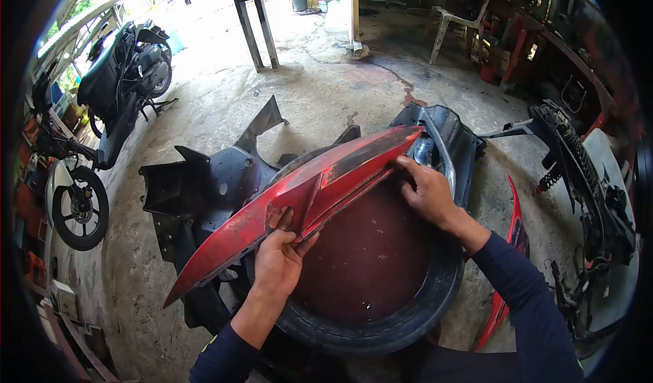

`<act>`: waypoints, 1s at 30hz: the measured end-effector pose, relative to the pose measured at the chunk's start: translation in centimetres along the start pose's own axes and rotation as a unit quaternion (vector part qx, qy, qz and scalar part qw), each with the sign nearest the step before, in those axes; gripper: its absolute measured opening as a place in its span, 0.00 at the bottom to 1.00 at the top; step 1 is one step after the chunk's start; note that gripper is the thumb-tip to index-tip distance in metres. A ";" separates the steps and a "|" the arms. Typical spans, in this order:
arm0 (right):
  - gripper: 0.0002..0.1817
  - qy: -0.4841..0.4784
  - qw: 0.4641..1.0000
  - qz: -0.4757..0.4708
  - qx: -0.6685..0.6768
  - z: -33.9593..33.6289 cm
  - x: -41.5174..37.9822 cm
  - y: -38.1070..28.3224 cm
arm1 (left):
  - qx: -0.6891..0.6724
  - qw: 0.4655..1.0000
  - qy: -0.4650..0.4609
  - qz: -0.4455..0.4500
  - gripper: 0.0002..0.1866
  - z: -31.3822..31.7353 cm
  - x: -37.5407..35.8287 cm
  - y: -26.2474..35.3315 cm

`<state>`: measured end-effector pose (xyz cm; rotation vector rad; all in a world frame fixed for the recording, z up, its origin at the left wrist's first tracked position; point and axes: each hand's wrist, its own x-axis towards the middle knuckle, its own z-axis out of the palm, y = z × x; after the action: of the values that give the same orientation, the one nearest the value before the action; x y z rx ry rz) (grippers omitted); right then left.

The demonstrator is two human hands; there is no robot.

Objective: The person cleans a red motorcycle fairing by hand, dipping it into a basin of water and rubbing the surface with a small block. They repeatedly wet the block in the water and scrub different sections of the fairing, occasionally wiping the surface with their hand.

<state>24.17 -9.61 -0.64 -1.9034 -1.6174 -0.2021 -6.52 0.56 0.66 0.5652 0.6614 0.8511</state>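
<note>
Two points of contact: the left hand (280,264) pinches a long red panel (289,198) by its lower edge near mid-length; the right hand (432,191) curls at that edge toward the upper end, though whether it pinches or merely rests cannot be told. The panel is probably light, stiff plastic, slick where glossy and weakest at its thin tip; the ridged lower edge and the broader middle appear the soundest holds. It slants across the grip, its pointed tip projecting left of and below the left hand, its other end just beyond the right hand. Beneath the grip: a black tub (381,340) containing dark reddish liquid (374,260). Beyond the panel, leftward: a black molded part (238,172). Right of the grip: a curved red strip (500,308).
</note>
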 end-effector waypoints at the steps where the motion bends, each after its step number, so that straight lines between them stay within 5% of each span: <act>1: 0.25 0.000 1.000 0.000 0.000 0.2 0.5 0.0 | -0.013 1.000 -0.008 -0.008 0.28 0.1 -0.1 -0.1; 3: 0.21 0.077 0.995 -0.026 0.060 0.6 1.8 -0.5 | -0.027 0.999 -0.016 -0.016 0.27 0.3 -0.5 -0.3; 9: 0.13 0.066 0.993 -0.091 0.026 -0.6 6.9 -2.2 | -0.168 0.979 -0.026 -0.116 0.21 -0.4 -1.6 -1.9; 11: 0.12 0.082 0.991 -0.107 0.013 0.0 7.9 -2.3 | -0.131 0.984 -0.008 -0.118 0.24 -0.3 -2.5 -2.2; 14: 0.12 0.091 0.989 -0.120 -0.003 0.6 8.5 -2.2 | -0.023 0.962 -0.039 -0.268 0.31 -0.5 -4.0 -1.6; 15: 0.12 0.083 0.990 -0.116 -0.005 0.7 8.5 -2.2 | -0.022 0.963 -0.037 -0.266 0.31 -0.7 -4.2 -1.0; 17: 0.11 0.073 0.991 -0.111 0.004 0.4 8.5 -2.5 | 0.205 0.941 -0.135 -0.232 0.30 -0.3 -5.3 0.9; 19: 0.11 0.062 0.992 -0.106 0.011 -0.1 8.4 -2.8 | 0.290 0.937 -0.100 -0.166 0.30 0.8 -5.2 2.8; 20: 0.12 0.044 0.995 -0.091 0.017 -0.4 8.3 -2.9 | 0.500 0.856 -0.111 0.069 0.35 0.9 -4.7 3.3; 21: 0.13 0.027 0.996 -0.076 0.023 -0.6 8.2 -3.0 | 0.657 0.684 -0.110 0.297 0.42 1.2 -4.1 3.6; 22: 0.13 0.028 0.996 -0.077 0.022 -0.6 8.1 -2.8 | 0.656 0.684 -0.110 0.299 0.42 1.4 -3.4 3.7; 24: 0.21 0.047 0.994 -0.058 0.079 -0.2 7.7 -2.5 | 0.798 0.524 -0.087 0.284 0.58 1.7 -2.0 3.7; 25: 0.21 0.048 0.994 -0.060 0.077 -0.2 7.2 -2.6 | 0.797 0.525 -0.086 0.286 0.58 1.7 -1.3 3.5; 27: 0.31 0.083 0.982 0.092 0.145 0.0 5.5 -3.5 | 0.797 0.565 -0.127 0.173 0.65 1.8 -0.4 3.3; 29: 0.34 0.195 0.979 0.012 0.050 3.3 2.9 -1.5 | 0.803 0.557 -0.121 0.174 0.63 1.8 -0.1 2.9; 30: 0.35 0.078 0.974 0.112 0.180 4.3 0.8 -0.8 | 0.814 0.535 -0.116 0.194 0.62 1.4 0.2 2.4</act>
<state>22.47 -6.54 -3.38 -1.7215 -1.2281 0.0348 -6.60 1.77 3.21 2.5883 0.9738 0.2538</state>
